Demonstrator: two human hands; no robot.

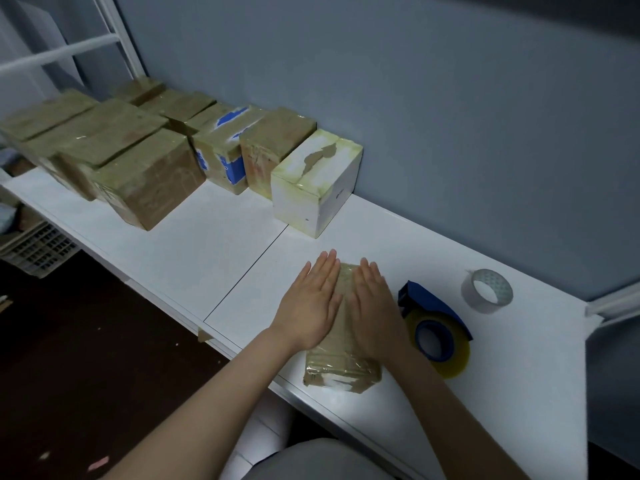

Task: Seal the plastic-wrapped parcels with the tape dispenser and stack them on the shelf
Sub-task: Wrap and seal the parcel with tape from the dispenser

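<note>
On the white surface (207, 244) right in front of me lies the parcel (341, 370), close to the near edge and pointing away from me toward the wall (415, 98). It is a flat, oblong block wrapped in glossy, yellowish-brown tape and plastic. The near end shows wrinkled bands of tape with small pale patches where the wrap underneath shows through. A narrow strip of its top is visible between my hands, with a shine running along it.

My left hand (311, 306) lies flat on the left side of the parcel's top, fingers straight and close together, palm down. My right hand (374, 306) lies flat on the right side in the same way, fingers stretched out. Both press on the top; neither curls round anything.

Just beside my right hand the blue tape dispenser (436, 323) lies on its side with a roll of yellowish tape in it. Beyond that a loose roll of clear tape (487, 291) lies on the surface.

Further along to my left, against the wall, stand taped boxes side by side: a white box (315, 181) with torn tape on top, then brown ones (149, 178), some stacked.
</note>
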